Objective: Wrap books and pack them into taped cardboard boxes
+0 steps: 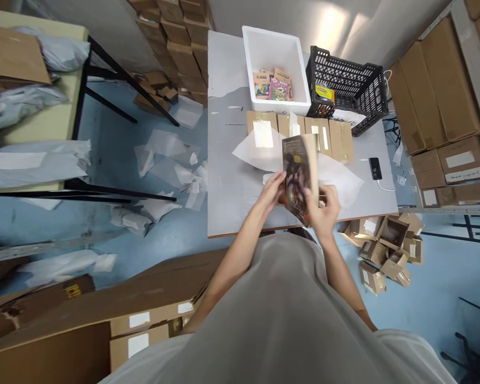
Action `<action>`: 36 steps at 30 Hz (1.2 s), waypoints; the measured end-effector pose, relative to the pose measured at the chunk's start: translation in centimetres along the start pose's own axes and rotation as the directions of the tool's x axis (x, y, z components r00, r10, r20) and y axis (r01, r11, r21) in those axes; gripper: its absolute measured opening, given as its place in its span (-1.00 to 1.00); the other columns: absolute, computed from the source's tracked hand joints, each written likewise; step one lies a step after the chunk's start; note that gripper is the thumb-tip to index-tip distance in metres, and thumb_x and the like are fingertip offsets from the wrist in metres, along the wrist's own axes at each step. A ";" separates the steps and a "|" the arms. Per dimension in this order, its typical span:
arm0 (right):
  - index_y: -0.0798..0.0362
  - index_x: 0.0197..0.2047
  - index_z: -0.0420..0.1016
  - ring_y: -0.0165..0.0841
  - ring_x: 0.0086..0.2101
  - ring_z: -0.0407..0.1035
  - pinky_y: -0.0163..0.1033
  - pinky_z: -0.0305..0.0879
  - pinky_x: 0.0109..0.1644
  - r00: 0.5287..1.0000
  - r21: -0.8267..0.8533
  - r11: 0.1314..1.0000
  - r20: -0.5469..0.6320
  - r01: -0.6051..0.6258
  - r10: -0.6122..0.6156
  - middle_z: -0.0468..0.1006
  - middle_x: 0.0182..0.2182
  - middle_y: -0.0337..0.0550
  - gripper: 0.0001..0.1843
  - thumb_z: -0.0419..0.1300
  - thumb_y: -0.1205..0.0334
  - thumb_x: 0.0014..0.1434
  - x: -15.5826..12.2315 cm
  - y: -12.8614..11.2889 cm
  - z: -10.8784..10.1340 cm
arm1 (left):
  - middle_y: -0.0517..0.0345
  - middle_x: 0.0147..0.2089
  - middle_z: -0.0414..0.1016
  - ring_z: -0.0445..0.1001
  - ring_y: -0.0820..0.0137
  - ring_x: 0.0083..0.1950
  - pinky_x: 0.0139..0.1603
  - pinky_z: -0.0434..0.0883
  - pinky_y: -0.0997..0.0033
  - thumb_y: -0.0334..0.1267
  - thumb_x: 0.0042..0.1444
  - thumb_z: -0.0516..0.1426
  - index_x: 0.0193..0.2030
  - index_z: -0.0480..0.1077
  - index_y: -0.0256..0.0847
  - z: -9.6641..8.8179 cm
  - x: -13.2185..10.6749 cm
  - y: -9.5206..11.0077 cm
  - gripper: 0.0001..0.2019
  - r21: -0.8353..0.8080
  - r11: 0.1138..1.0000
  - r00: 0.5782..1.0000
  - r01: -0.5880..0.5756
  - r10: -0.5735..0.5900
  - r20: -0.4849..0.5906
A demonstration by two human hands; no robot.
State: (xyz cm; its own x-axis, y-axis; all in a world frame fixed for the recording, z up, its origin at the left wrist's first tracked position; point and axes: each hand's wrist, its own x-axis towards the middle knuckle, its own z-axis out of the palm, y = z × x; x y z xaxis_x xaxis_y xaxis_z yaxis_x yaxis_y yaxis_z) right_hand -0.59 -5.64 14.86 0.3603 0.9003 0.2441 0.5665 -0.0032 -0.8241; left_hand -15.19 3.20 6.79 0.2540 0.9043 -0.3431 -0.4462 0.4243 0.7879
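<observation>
A paperback book (pixel 295 170) with a dark printed cover is held tilted above the near part of the table, its pale page edges showing on the right. My left hand (pixel 272 191) grips its lower left edge, fingers partly hidden behind it. On the lower right side, my right hand (pixel 323 208) has its thumb on the cover and its fingers curled round the pages. Beneath and behind the book lie thin white sheets (pixel 344 178). Several small cardboard boxes (pixel 336 141) stand in a row just beyond, one sheet partly covering the left one.
At the table's back are a white bin (pixel 260 48) with colourful packs and a black crate (pixel 374 96) holding a yellow pack. A small black device (pixel 375 168) with a cable lies right. Opened boxes (pixel 388 250) and paper scraps (pixel 194 181) litter the floor.
</observation>
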 end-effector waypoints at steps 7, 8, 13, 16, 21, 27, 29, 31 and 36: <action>0.02 0.03 0.74 -0.02 0.04 0.65 0.08 0.60 0.20 0.921 0.390 0.836 0.216 -0.387 0.325 0.80 0.01 0.03 -0.34 0.45 -0.39 0.18 5.8 8.1 -2.6 | -0.09 0.05 0.79 0.73 0.12 0.07 0.18 0.63 0.15 0.12 -0.17 0.64 0.03 0.67 -0.22 -0.4 -0.5 2.5 -0.31 0.154 0.976 0.983 -0.152 0.165 -0.075; 0.01 0.02 0.75 0.00 0.09 0.64 0.11 0.58 0.26 0.923 0.401 0.835 0.235 -0.377 0.305 0.81 0.03 0.02 -0.36 0.46 -0.38 0.17 6.2 8.7 -2.9 | -0.08 0.04 0.79 0.73 0.12 0.06 0.19 0.63 0.13 0.13 -0.15 0.63 0.04 0.67 -0.22 0.0 -0.9 2.9 -0.32 0.204 0.960 0.975 -0.193 0.211 -0.072; -0.09 -0.05 0.82 0.03 0.23 0.61 0.23 0.42 0.50 0.948 0.446 0.860 0.295 -0.249 0.121 0.81 0.08 -0.05 -0.55 0.58 -0.19 0.12 8.7 10.5 -6.1 | -0.05 -0.03 0.77 0.70 0.00 0.21 0.43 0.53 -0.08 0.09 -0.09 0.62 -0.19 0.65 -0.15 3.2 -2.0 4.4 -0.52 0.382 0.861 0.929 -0.335 0.369 -0.016; -0.17 -0.04 0.84 0.01 0.32 0.57 0.25 0.31 0.59 0.957 0.469 0.871 0.289 -0.143 0.001 0.79 0.16 -0.07 -0.65 0.60 -0.07 0.13 10.3 11.4 -8.1 | -0.09 -0.05 0.75 0.60 -0.07 0.42 0.56 0.40 -0.17 0.12 0.02 0.58 -0.36 0.56 -0.12 5.3 -1.9 4.4 -0.57 0.407 0.818 0.892 -0.407 0.451 -0.014; -0.14 0.00 0.84 -0.01 0.21 0.64 0.22 0.43 0.50 0.960 0.465 0.873 0.280 -0.147 0.012 0.81 0.11 -0.07 -0.63 0.54 -0.10 0.17 12.5 13.5 -10.0 | 0.04 -0.15 0.73 0.70 0.02 0.22 0.38 0.54 -0.08 0.14 -0.06 0.63 -0.24 0.39 -0.08 8.3 -0.4 3.3 -0.41 0.351 0.834 0.880 -0.425 0.471 -0.054; 0.00 -0.06 0.82 -0.12 -0.03 0.67 0.00 0.59 0.22 0.927 0.396 0.869 0.340 -0.296 0.160 0.83 -0.09 -0.09 -0.46 0.51 -0.31 0.19 14.8 15.5 -11.6 | 0.21 -0.22 0.69 0.67 0.37 -0.20 -0.03 0.60 0.37 0.13 -0.14 0.66 -0.09 0.41 -0.08 10.8 1.4 1.4 -0.32 0.314 0.900 0.909 -0.302 0.372 -0.189; 0.01 0.00 0.82 -0.10 0.02 0.67 0.00 0.58 0.23 0.908 0.423 0.830 0.360 -0.364 0.215 0.83 -0.01 -0.05 -0.40 0.50 -0.35 0.21 15.1 16.0 -11.8 | 0.17 -0.17 0.72 0.67 0.40 -0.22 -0.09 0.59 0.42 0.17 -0.08 0.64 0.03 0.52 -0.09 11.7 1.5 0.7 -0.32 0.245 0.939 0.917 -0.241 0.303 -0.260; 0.02 -0.01 0.82 -0.06 0.04 0.67 0.01 0.60 0.23 0.882 0.445 0.779 0.371 -0.443 0.290 0.83 0.01 -0.02 -0.36 0.50 -0.39 0.18 15.2 16.5 -11.9 | 0.10 -0.13 0.76 0.68 0.37 -0.23 -0.15 0.58 0.43 0.20 -0.07 0.63 0.12 0.60 -0.12 12.5 1.3 -0.2 -0.28 0.150 0.978 0.941 -0.143 0.181 -0.284; 0.03 0.01 0.82 0.01 0.03 0.68 0.04 0.67 0.16 0.803 0.428 0.685 0.405 -0.589 0.437 0.83 0.02 0.00 -0.29 0.51 -0.45 0.13 16.0 17.7 -12.4 | -0.14 0.12 0.78 0.76 0.04 0.11 0.01 0.64 0.31 0.17 -0.04 0.61 0.13 0.72 -0.21 14.1 0.8 -2.1 -0.31 0.015 0.995 0.983 0.095 -0.091 -0.158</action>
State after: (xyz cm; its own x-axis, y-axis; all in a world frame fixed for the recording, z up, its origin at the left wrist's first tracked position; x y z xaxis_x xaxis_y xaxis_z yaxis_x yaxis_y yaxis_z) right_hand 24.41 3.25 10.52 0.2364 0.8980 -0.3710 -0.1415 -0.3460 -0.9275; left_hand -1.98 2.41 12.08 0.1547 0.8579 -0.4900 -0.4074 0.5072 0.7595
